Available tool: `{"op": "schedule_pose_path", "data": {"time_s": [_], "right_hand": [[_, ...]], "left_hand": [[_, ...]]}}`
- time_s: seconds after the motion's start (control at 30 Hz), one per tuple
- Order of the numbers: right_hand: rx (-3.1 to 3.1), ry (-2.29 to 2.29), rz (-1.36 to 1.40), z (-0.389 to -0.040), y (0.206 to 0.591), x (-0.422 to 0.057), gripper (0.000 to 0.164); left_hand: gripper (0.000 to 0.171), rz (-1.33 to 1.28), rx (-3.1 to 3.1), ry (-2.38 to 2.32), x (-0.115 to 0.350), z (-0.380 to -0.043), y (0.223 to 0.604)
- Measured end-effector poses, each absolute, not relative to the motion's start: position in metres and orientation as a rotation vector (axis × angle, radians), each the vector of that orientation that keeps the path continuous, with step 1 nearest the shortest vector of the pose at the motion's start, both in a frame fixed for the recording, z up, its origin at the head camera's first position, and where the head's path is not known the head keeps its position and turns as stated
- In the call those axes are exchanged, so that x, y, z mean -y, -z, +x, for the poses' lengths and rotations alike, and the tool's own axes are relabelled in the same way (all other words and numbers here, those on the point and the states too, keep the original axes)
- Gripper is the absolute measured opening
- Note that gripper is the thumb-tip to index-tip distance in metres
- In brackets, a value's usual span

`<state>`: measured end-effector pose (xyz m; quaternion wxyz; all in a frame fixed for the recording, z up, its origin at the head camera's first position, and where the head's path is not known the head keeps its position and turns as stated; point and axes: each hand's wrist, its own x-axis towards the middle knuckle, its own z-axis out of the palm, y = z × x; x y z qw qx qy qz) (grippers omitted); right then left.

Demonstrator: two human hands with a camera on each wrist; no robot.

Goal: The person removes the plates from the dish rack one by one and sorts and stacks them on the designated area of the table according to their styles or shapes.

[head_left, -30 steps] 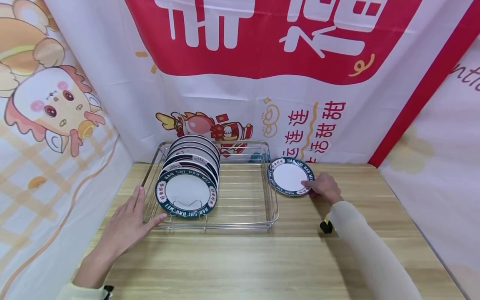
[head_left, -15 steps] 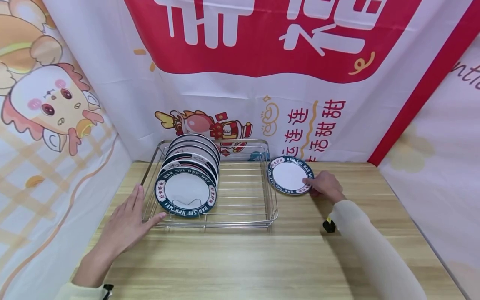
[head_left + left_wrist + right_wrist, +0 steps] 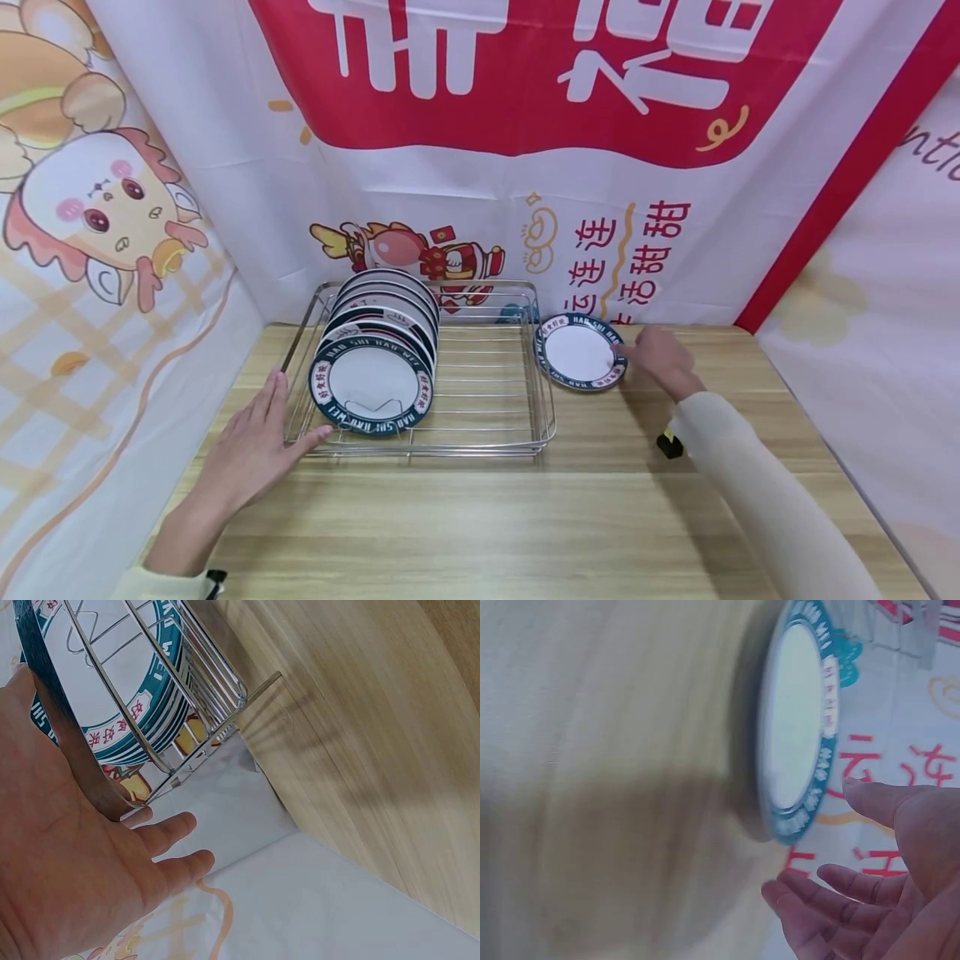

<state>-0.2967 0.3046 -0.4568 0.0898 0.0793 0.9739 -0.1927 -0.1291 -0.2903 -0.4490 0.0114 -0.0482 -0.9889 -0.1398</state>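
Observation:
A wire dish rack (image 3: 480,451) stands on the table, with several plates (image 3: 375,382) upright in a row in its left part. The front plate has a white middle and a dark green lettered rim. My left hand (image 3: 251,450) rests against the rack's left front corner, fingers straight along the side and thumb by the front wires. Right of the rack lies a matching plate (image 3: 576,357), flat on the wood. My right hand (image 3: 662,362) hovers at its right edge; in the right wrist view the hand (image 3: 870,892) has thumb and fingers spread apart, holding nothing.
Behind the rack hangs a red and white printed cloth (image 3: 450,179). Cartoon-printed cloth (image 3: 112,208) walls the left side, and pale cloth (image 3: 885,333) the right. The wooden tabletop (image 3: 480,533) runs toward me in front of the rack.
My right hand has let go of the flat plate and drawn back a little to the right. The plate has stayed in place. My left hand has not moved.

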Motion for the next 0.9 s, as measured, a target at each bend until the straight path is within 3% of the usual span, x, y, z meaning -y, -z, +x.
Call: {"op": "schedule_pose_path", "data": {"time_s": [0.9], "right_hand": [[-3.206,0.434,-0.224,-0.272,0.358,-0.204,0.061]], "left_hand": [[0.114,-0.156,3.091,0.456,0.291,-0.130,0.451]]}}
